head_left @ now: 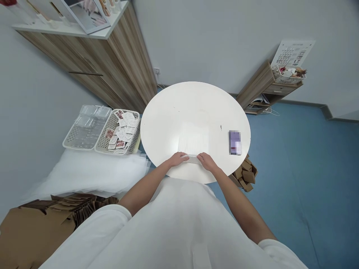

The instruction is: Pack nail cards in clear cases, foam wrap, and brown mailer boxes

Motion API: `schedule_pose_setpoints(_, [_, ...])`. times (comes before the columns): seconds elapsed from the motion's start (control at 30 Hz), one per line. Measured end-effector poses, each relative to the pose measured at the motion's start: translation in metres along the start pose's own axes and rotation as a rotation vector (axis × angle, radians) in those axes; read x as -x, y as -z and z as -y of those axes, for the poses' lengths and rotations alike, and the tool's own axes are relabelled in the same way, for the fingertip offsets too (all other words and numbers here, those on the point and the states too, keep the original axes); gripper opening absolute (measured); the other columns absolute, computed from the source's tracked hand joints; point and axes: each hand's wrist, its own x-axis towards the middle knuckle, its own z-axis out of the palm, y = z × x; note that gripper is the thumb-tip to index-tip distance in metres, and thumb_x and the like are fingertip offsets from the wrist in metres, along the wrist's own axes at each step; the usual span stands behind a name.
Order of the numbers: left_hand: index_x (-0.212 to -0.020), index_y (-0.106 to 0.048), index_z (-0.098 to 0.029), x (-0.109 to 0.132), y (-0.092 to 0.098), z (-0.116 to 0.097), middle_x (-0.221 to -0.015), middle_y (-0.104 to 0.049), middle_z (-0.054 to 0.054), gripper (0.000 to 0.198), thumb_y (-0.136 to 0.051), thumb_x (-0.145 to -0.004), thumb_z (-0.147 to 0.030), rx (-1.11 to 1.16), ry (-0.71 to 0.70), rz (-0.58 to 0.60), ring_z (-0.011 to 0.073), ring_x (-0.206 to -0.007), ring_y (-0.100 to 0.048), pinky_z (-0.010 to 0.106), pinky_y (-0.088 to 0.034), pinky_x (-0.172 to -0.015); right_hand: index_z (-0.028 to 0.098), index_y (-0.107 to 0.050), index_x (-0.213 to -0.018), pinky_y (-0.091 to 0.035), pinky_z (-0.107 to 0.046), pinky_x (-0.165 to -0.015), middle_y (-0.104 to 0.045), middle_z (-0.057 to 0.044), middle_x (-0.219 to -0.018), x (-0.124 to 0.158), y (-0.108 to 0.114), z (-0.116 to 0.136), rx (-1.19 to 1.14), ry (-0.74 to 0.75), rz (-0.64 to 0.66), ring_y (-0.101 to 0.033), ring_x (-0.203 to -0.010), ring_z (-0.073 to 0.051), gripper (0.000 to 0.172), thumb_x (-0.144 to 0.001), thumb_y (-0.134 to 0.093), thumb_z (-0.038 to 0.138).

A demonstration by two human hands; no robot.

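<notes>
A pale, partly see-through flat piece [192, 160] lies across the near part of the round white table [193, 101]. My left hand [178, 158] is on its left end, fingers pressed together and pointing inward. On the right end rests my right hand [206, 161], its fingers likewise closed against the edge. Both hands are at about the same height, a short gap apart. What exactly the piece is cannot be made out. A purple, blurred item [235, 142] sits at the table's right side, away from both hands.
Left of the table are a basket of printed cards [101, 149], a basket of clear cases [67, 139], translucent sheets [98, 170] and folded cardboard [33, 231]. Cardboard boxes [246, 173] stand below right. Wooden cabinets [117, 63] rise behind.
</notes>
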Motion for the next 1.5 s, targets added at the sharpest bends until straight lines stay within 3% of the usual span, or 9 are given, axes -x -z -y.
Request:
schedule_pose_setpoints(0.13, [-0.098,-0.060,-0.020,0.000,0.004,0.011,-0.101,-0.062,0.004,0.036,-0.053,-0.071,-0.043,0.156,0.040,-0.029,0.0183,-0.087,-0.057,0.026,-0.044,-0.071,0.023,-0.057,-0.096,-0.042,-0.027,-0.069,-0.061,-0.003,-0.095,-0.004,0.002,-0.006,-0.143,-0.086,0.004,-0.055,-0.083,-0.016,0.033,-0.086,-0.031,0.042])
schedule_pose_setpoints(0.23, [-0.076,-0.059,-0.016,-0.002,0.003,0.021,-0.074,-0.060,0.002,0.028,-0.052,-0.071,-0.043,0.114,0.087,-0.102,0.0157,-0.069,-0.055,0.025,-0.042,-0.059,0.025,-0.053,-0.107,-0.042,-0.026,-0.069,-0.059,-0.004,-0.106,-0.005,0.003,-0.012,-0.227,-0.128,-0.009,-0.055,-0.088,-0.016,0.033,-0.081,-0.042,0.043])
schedule_pose_setpoints(0.33, [-0.059,-0.046,-0.018,-0.005,0.000,0.028,-0.058,-0.046,-0.002,0.027,-0.051,-0.072,-0.041,0.012,0.155,-0.204,0.0115,-0.057,-0.046,0.023,-0.035,-0.051,0.024,-0.054,-0.102,-0.043,-0.026,-0.066,-0.060,-0.003,-0.102,-0.008,0.001,-0.019,-0.288,-0.161,-0.001,-0.056,-0.083,-0.016,0.030,-0.075,-0.048,0.036])
schedule_pose_setpoints(0.6, [-0.052,-0.032,-0.020,-0.006,-0.006,0.028,-0.052,-0.037,-0.003,0.028,-0.051,-0.071,-0.031,-0.101,0.283,-0.289,0.0113,-0.053,-0.042,0.023,-0.028,-0.047,0.020,-0.056,-0.081,-0.041,-0.025,-0.062,-0.061,-0.002,-0.082,-0.019,-0.012,-0.038,-0.248,-0.312,-0.264,-0.054,-0.073,-0.015,0.018,-0.070,-0.045,0.029])
schedule_pose_setpoints(0.93, [-0.054,-0.035,-0.020,-0.005,-0.007,0.027,-0.055,-0.044,-0.002,0.028,-0.050,-0.072,-0.035,-0.128,0.322,-0.323,0.0129,-0.057,-0.047,0.023,-0.030,-0.049,0.021,-0.051,-0.078,-0.041,-0.025,-0.061,-0.060,-0.002,-0.080,-0.013,-0.023,-0.045,-0.248,-0.380,-0.369,-0.053,-0.071,-0.016,0.015,-0.068,-0.041,0.026])
schedule_pose_setpoints(1.17, [-0.065,-0.045,-0.020,-0.004,-0.013,0.021,-0.069,-0.056,0.001,0.018,-0.047,-0.076,-0.035,-0.241,0.355,-0.328,0.0161,-0.065,-0.054,0.024,-0.032,-0.050,0.020,-0.051,-0.084,-0.042,-0.027,-0.065,-0.059,-0.003,-0.080,-0.009,-0.027,-0.039,-0.237,-0.380,-0.381,-0.054,-0.073,-0.017,0.019,-0.070,-0.039,0.026])
schedule_pose_setpoints(1.3, [-0.092,-0.049,-0.020,0.003,-0.014,0.018,-0.082,-0.061,0.005,0.026,-0.043,-0.080,-0.042,-0.321,0.356,-0.357,0.0196,-0.074,-0.057,0.028,-0.038,-0.058,0.017,-0.042,-0.112,-0.040,-0.034,-0.079,-0.054,-0.011,-0.108,-0.003,-0.029,-0.033,-0.139,-0.334,-0.488,-0.050,-0.098,-0.023,0.043,-0.071,-0.045,0.032])
schedule_pose_setpoints(1.4, [-0.117,-0.038,-0.017,0.010,-0.011,0.018,-0.107,-0.056,0.012,0.052,-0.042,-0.078,-0.051,-0.443,0.242,-0.464,0.0249,-0.098,-0.052,0.034,-0.038,-0.077,0.016,-0.031,-0.125,-0.031,-0.042,-0.091,-0.041,-0.015,-0.125,0.002,-0.025,-0.030,0.074,-0.199,-0.580,-0.036,-0.116,-0.029,0.063,-0.071,-0.051,0.042])
schedule_pose_setpoints(1.5, [-0.126,-0.031,-0.018,0.011,-0.009,0.015,-0.130,-0.040,0.013,0.067,-0.050,-0.072,-0.054,-0.637,-0.020,-0.418,0.0285,-0.119,-0.036,0.038,-0.029,-0.093,0.019,-0.031,-0.127,-0.024,-0.044,-0.096,-0.034,-0.014,-0.134,0.003,-0.018,-0.027,0.284,0.020,-0.399,-0.029,-0.123,-0.031,0.067,-0.070,-0.055,0.046])
